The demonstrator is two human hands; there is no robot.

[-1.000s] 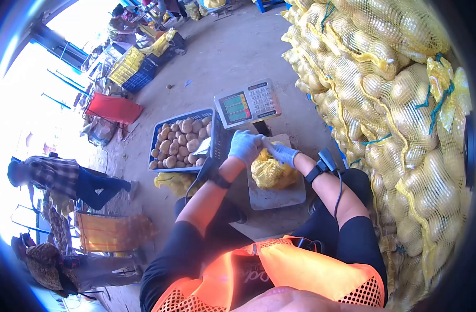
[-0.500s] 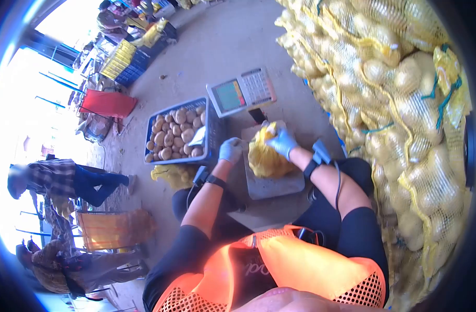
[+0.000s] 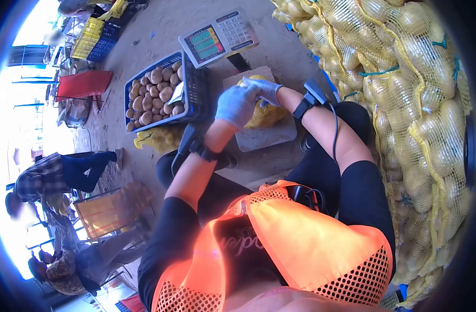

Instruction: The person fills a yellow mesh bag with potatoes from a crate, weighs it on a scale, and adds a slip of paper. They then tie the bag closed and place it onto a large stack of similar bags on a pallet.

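A yellow mesh bag (image 3: 265, 117) stands on the platform (image 3: 266, 140) of a digital scale, its top partly covered by my hands. My right hand (image 3: 267, 92), in a pale glove, is closed on the gathered neck of this bag. Against it at the bag's top is my left hand (image 3: 235, 106), also gloved, with its fingers bent together; whatever they pinch is hidden. Just beyond my hands, the scale's display and keypad (image 3: 219, 37) show lit green readouts.
Left of the scale is a blue crate (image 3: 188, 112) of potatoes (image 3: 153, 93), with another yellow mesh bag (image 3: 157, 138) beside it. Filled mesh sacks (image 3: 404, 99) are stacked high on the right. Two people (image 3: 87, 174) are at the left near a red cloth-covered frame (image 3: 83, 85).
My left hand has moved from beside the bag up to my right hand at its neck. The view has shifted, so the scale and crate appear higher and further left.
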